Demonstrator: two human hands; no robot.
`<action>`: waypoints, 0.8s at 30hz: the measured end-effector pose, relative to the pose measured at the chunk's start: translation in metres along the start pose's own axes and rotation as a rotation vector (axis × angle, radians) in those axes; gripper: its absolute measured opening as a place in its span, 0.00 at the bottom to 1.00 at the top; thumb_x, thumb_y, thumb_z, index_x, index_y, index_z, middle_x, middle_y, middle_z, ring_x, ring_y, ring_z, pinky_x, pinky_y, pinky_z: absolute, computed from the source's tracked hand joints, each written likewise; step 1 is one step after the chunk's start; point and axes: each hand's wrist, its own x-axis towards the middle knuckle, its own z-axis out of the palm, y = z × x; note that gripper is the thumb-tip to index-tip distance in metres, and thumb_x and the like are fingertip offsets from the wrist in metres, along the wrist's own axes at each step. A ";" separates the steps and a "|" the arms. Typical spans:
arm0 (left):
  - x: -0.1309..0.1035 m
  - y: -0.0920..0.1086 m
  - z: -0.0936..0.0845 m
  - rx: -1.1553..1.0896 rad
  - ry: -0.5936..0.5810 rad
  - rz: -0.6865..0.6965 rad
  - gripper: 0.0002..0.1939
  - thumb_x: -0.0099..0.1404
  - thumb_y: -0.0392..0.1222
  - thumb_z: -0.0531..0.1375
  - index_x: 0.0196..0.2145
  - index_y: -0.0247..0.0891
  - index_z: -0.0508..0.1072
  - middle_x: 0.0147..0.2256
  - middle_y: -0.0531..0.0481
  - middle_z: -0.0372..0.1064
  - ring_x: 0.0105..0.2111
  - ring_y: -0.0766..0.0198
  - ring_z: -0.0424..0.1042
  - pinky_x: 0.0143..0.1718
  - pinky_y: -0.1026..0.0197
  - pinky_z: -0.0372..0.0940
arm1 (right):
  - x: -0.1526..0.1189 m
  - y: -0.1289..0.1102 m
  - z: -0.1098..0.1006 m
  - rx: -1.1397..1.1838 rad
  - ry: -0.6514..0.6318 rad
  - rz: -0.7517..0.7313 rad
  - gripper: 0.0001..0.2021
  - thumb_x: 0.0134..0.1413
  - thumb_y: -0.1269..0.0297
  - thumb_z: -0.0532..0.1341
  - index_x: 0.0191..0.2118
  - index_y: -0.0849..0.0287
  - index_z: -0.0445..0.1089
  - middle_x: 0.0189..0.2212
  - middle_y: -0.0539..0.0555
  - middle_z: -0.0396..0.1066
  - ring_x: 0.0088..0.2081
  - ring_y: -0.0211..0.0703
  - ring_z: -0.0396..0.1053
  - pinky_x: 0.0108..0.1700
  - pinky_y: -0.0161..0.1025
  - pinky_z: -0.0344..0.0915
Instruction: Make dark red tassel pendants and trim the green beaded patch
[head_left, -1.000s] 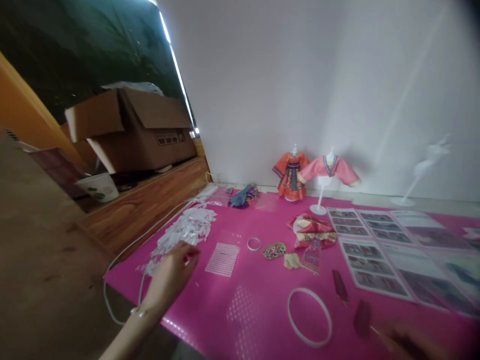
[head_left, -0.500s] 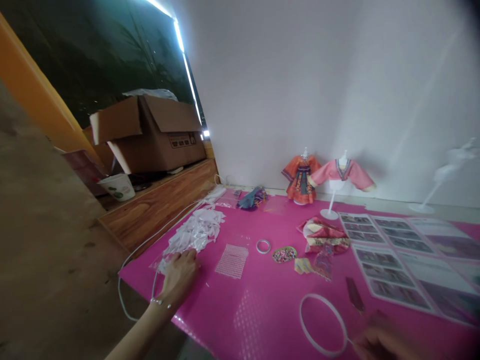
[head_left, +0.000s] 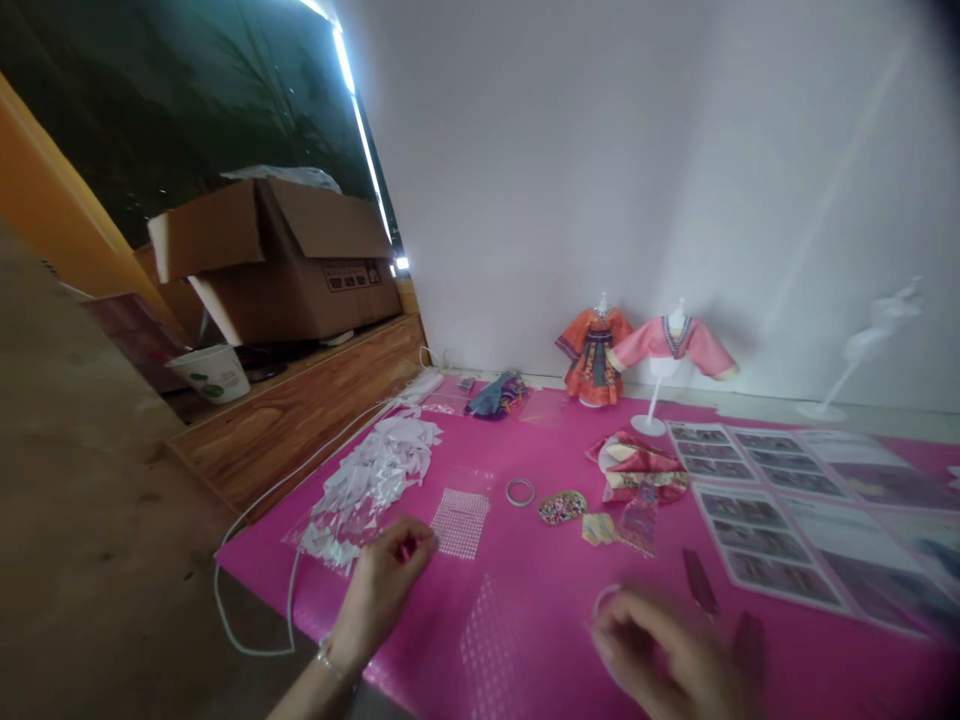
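Bead sheet point(head_left: 460, 524) is lying on the bench point(head_left: 544, 570); at its left, your left hand's fingertips are pressing together point(head_left: 394, 572). At its right, your blurred right hand point(head_left: 667, 650) is partly hiding a white ring point(head_left: 603, 594), finger grip indeterminable.

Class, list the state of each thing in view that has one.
Brown cardboard box: open
White green-printed cup: upright
Orange-robed white mannequin: dressed
Pink-jacketed white mannequin: half dressed
Rightmost white mannequin: undressed
Left hand: fingers curled
Right hand: curled, blurred
Thin white ring: mostly hidden
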 end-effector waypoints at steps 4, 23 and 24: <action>-0.013 0.027 0.041 -0.396 -0.154 -0.114 0.16 0.62 0.55 0.59 0.27 0.39 0.71 0.23 0.52 0.68 0.23 0.64 0.65 0.28 0.61 0.60 | 0.028 -0.020 0.030 0.069 -0.035 -0.058 0.08 0.60 0.68 0.57 0.29 0.54 0.68 0.22 0.46 0.70 0.24 0.37 0.69 0.26 0.30 0.63; -0.014 0.050 0.079 -0.741 -0.271 -0.228 0.16 0.50 0.52 0.71 0.23 0.36 0.76 0.21 0.52 0.71 0.23 0.64 0.66 0.30 0.61 0.61 | 0.040 -0.009 0.053 -0.205 0.111 -0.131 0.10 0.45 0.81 0.58 0.25 0.56 0.65 0.24 0.50 0.67 0.27 0.42 0.67 0.30 0.38 0.58; -0.013 0.051 0.080 -0.725 -0.257 -0.227 0.15 0.50 0.51 0.71 0.22 0.37 0.75 0.20 0.52 0.70 0.22 0.65 0.66 0.29 0.61 0.61 | 0.040 -0.010 0.053 -0.187 0.104 -0.122 0.10 0.46 0.80 0.58 0.24 0.57 0.65 0.23 0.50 0.68 0.27 0.42 0.67 0.30 0.38 0.59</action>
